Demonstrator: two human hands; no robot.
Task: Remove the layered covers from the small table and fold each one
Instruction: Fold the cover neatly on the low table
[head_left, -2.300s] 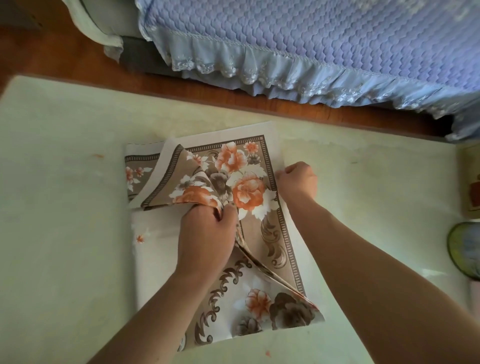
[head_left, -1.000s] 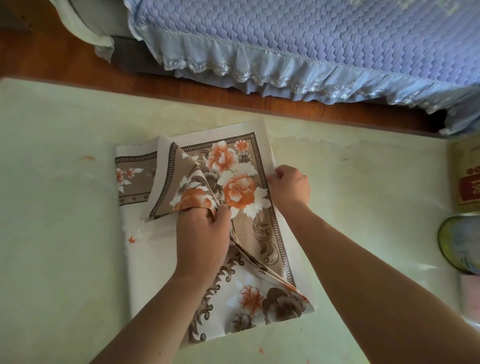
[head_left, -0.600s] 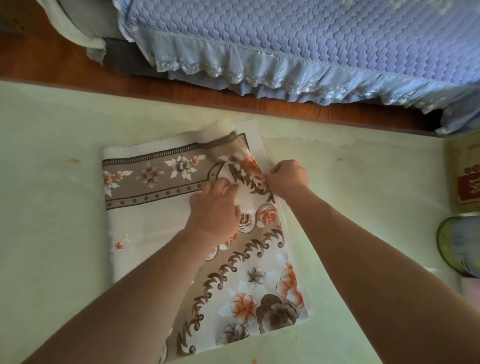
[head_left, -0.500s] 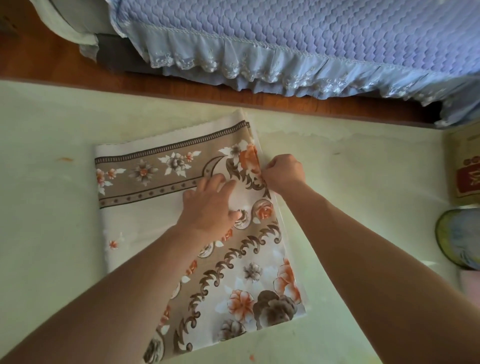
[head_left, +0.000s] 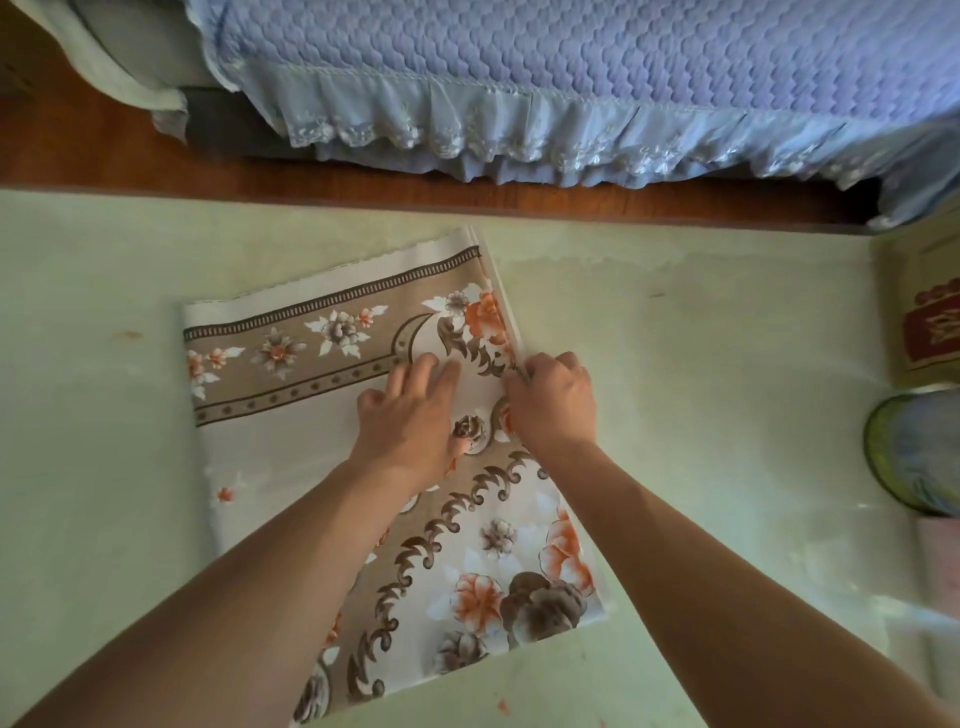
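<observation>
The left hand (head_left: 415, 421) lies flat with straight fingers on the folded floral cover (head_left: 322, 364), pinning it to the table (head_left: 701, 364), while the right hand (head_left: 553, 402) pinches its edge, apparently squaring the layers.

The floral cover (head_left: 332, 364) I folded was matt woven cloth; the pale green worktop (head_left: 701, 364) looked smooth and faintly glossy.
</observation>
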